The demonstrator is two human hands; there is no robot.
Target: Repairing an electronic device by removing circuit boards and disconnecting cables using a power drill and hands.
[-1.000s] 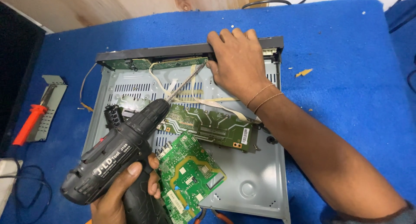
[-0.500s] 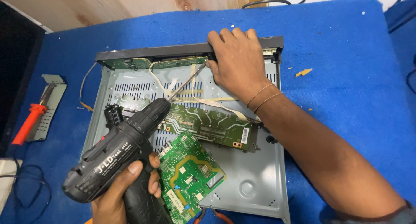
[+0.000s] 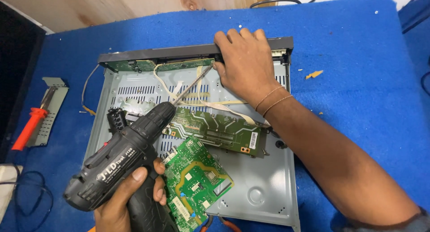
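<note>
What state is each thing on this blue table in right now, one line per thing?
Cordless drill: gripped by left hand, bit aimed at front panel.
Right hand: pressing on front panel.
Metal chassis: open, cover off.
Green circuit board: loose, tilted.
Red-handled screwdriver: lying unused.

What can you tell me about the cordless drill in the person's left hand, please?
The cordless drill is black and dark grey, plastic-looking, with pale lettering on its side. The left hand grips its handle, one finger along the body. It tilts up and to the right, over the open metal case. A long thin bit runs from the chuck to the case's far edge, its tip beside the right hand.
</note>
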